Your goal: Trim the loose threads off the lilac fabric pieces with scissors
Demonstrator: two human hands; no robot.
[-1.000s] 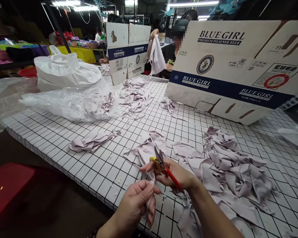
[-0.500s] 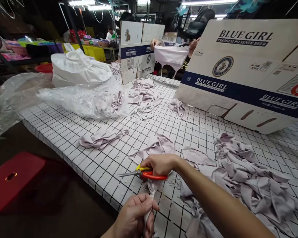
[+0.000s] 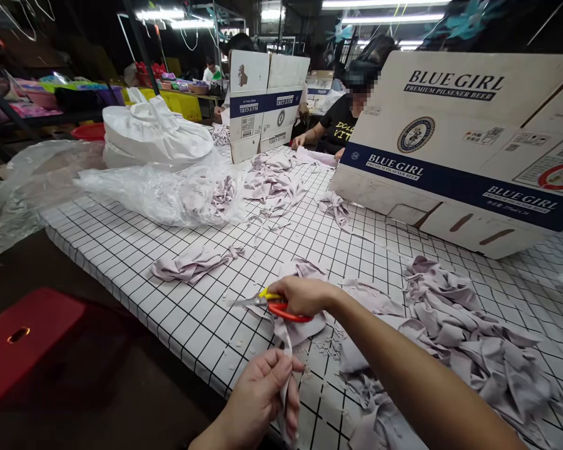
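**Scissors at near edge of counter, strip pinched below**

Counter w/ black-grid cover ran diagonally; its near edge dropped to dark floor by a red stool. Big Blue Girl carton stood along the far right side. Clear plastic sheet spilled over the left edge, a white bundle behind it. Lilac fabric heap filled the right near corner. Smaller carton stood upright at the far edge, a co-worker in a black shirt beside it. Open grid lay between the plastic, a small fabric bundle and the hands.

Right hand sat just inside the near edge, grip curled tight round the scissors, blades pointing left, approx. level. Left hand hung off the edge, grip pinching the fabric strip, which ran up to the scissors.
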